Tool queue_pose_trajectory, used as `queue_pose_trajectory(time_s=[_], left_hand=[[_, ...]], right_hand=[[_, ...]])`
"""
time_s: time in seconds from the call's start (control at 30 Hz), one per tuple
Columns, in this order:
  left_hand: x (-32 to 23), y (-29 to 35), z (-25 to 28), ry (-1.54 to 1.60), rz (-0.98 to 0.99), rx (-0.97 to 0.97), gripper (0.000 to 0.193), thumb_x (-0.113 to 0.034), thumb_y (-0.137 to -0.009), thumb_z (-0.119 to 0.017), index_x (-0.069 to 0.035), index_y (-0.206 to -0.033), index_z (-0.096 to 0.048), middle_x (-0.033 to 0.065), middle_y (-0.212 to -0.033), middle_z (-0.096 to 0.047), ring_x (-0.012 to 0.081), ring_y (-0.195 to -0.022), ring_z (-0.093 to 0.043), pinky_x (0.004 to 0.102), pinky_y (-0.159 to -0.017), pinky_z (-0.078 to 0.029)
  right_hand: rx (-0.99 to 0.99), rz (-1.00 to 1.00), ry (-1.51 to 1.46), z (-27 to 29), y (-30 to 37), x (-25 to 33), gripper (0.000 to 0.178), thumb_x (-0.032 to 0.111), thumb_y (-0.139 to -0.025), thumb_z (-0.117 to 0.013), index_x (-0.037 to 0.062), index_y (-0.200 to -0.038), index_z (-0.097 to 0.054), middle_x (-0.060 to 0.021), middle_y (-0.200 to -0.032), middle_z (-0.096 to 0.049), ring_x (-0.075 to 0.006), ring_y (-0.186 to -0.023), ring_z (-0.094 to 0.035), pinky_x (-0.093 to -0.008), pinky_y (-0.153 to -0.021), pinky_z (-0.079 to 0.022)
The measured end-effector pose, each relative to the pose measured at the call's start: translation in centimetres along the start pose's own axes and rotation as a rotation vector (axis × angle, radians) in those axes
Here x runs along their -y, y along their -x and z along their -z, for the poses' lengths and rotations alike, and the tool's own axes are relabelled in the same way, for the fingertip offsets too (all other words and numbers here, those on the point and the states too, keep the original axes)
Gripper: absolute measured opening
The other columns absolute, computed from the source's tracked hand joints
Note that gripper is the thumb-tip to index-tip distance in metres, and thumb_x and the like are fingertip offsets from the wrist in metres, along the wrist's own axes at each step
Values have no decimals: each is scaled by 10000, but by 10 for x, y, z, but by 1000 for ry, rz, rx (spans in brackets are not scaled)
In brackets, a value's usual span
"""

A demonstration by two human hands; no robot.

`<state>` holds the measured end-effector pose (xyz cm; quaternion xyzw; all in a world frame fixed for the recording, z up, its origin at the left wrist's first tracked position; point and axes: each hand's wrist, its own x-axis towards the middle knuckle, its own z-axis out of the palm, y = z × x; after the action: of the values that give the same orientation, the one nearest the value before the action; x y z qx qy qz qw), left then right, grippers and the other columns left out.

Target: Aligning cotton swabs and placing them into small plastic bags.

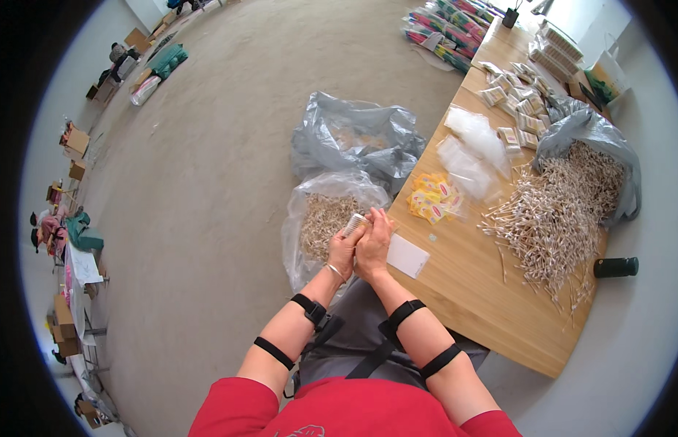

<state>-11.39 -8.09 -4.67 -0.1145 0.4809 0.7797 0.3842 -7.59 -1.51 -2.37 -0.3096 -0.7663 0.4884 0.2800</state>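
A bundle of cotton swabs (356,223), its white tips packed side by side, is held between my two hands over the table's near left edge. My left hand (342,251) is closed around its lower side. Fingers pressed together, my right hand (373,246) bears against the bundle from the right; its palm side is partly hidden. Just below them stands a clear plastic bag (290,251) with many loose cotton swabs (326,222) in it. A white card (407,256) lies on the table beside my right hand.
The wooden table (466,280) carries a heap of cotton swabs (546,215) spilling from a grey bag (630,175), yellow printed cards (432,198), clear plastic sleeves (474,146), filled swab packs (528,120) and a dark green cylinder (616,267). Another grey bag (317,135) stands on the floor.
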Motion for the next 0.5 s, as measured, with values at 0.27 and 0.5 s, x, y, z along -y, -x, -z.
queue_pose_trajectory(time_s=[0.27,0.5], left_hand=[[-5,2,5,-191,-44,48,252,-127,-822,-698,-64,-1044,-598,16,-974,-638,88,-872,-591,253,-774,-483],[-33,-15,-4,-320,-124,-15,220,-151,-852,-657,-56,-1045,-615,11,-914,-644,93,-762,-594,218,-668,-473]], right_hand=[[-94,36,56,0,-3,3,267,59,-911,-457,4,-1162,-532,-158,-993,-607,-323,-1102,-503,-429,-1003,-330],[-131,57,49,-1,-4,0,272,37,-901,-461,12,-1164,-523,-147,-941,-601,-311,-961,-540,-426,-983,-338]])
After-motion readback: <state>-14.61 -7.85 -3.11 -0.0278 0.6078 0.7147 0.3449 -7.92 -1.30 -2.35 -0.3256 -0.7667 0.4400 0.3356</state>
